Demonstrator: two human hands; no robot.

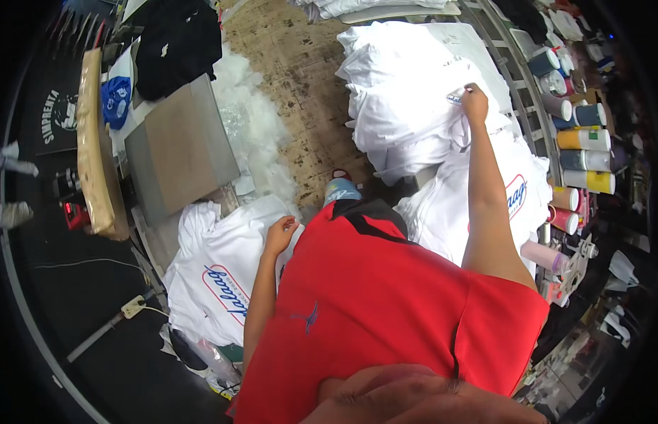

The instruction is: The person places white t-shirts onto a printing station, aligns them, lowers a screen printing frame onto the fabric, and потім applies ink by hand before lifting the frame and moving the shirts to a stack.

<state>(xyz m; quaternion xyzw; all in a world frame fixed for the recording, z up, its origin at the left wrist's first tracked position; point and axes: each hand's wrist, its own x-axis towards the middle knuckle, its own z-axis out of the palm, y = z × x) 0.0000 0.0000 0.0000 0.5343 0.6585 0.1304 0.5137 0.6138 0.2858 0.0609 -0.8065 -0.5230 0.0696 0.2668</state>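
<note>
"Along the right side of the view, what is the right hand [476, 104] doing?"

"It is resting at the big, rumpled pile of white cloth T-shirts [392, 92], just beside a small print in blue lettering [454, 99]. Its fingers are bending toward the fabric, but whether they are pinching any of it, I cannot tell."

"And the left hand [278, 237], where is that one sitting?"

"Lower and closer to the body, it is sitting by the edge of a white T-shirt with a red-outlined print in blue script [223, 275], which is spreading across the lower left. Those fingers are curling loosely; whether they are grasping cloth, I cannot tell either."

"Is another shirt showing?"

"Yes, a second white shirt with a similar print [445, 201] is lying below the pile, passing partly behind the right forearm."

"What is surrounding the hands?"

"Beyond the left hand, a flat grey board with a brown middle [184, 141] is lying near a heap of black cloth [177, 53]. Between the two sides, crumpled whitish plastic sheeting [261, 138] is covering part of the stained brown floor [286, 71]. At the far right, a row of plastic jars in white, yellow and dark blue [582, 139] is lining the edge. The person is wearing a bright red shirt [385, 297]."
</note>
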